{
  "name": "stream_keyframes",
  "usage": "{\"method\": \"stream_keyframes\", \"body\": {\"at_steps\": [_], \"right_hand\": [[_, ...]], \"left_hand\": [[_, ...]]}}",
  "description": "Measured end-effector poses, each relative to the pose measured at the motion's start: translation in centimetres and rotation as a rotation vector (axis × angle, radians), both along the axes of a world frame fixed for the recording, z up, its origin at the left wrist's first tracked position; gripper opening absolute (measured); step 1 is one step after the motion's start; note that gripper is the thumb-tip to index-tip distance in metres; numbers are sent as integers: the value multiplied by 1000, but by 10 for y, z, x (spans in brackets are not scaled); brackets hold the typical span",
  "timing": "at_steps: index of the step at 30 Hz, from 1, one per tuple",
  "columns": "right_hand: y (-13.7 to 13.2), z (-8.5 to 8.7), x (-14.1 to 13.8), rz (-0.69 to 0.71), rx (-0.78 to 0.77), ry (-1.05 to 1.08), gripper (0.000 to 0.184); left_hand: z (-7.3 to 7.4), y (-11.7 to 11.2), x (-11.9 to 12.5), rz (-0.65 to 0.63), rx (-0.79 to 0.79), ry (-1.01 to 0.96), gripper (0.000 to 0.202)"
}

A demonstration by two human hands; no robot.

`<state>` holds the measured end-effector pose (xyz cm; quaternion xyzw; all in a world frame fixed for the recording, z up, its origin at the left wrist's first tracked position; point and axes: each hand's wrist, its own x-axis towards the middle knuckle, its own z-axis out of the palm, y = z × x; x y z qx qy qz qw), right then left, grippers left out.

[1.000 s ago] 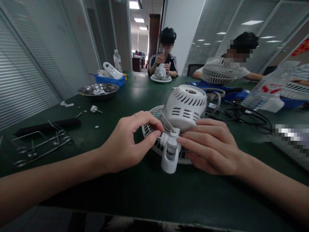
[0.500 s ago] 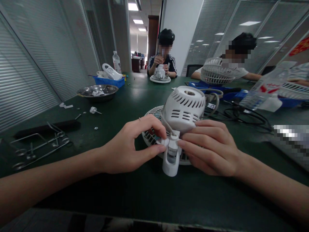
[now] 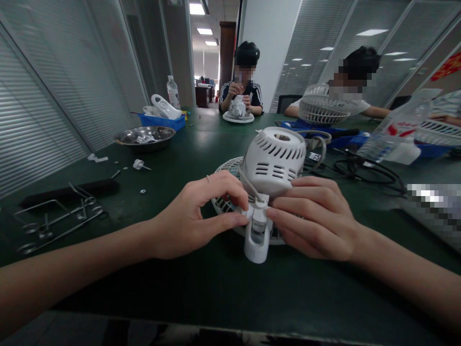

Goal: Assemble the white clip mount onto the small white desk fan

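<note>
A small electric fan lies face down on the table, with its white motor housing uppermost and its round grille underneath. From the housing's near side a white neck bracket with an oblong opening points toward me, and a grey cord runs into its top. My left hand pinches the bracket's left side between thumb and forefinger; the exact part between the fingertips is mostly hidden. Against the bracket's right side press the fingertips of my right hand, its fingers curled alongside the housing.
On the left lie a wire stand, a small white knob with a pin and nuts. Behind them are a metal bowl and a blue tray. Black cable and a plastic bottle are right. Two co-workers sit across.
The bracket's lower end has shifted very slightly to the right. Both hands keep nearly the same hold, and the camera view has moved a little.
</note>
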<state>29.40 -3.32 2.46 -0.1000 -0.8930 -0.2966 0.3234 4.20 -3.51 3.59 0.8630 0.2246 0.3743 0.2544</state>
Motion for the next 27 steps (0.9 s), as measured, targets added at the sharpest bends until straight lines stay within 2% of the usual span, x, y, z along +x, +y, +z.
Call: {"method": "stream_keyframes", "body": {"at_steps": [5, 10, 14, 21, 27], "right_hand": [[-1, 2, 0, -6, 5, 0, 21], [0, 0, 1, 1, -3, 10, 25], [0, -1, 3, 8, -17, 4, 28], [0, -3, 3, 38, -145, 51, 23], [-1, 0, 1, 59, -120, 25, 11]], "left_hand": [[0, -1, 0, -24, 0, 14, 4], [-1, -4, 1, 46, 1, -11, 4], [-2, -5, 1, 55, -12, 6, 10], [-5, 0, 3, 114, -199, 100, 16], [-6, 2, 2, 88, -256, 160, 22]]}}
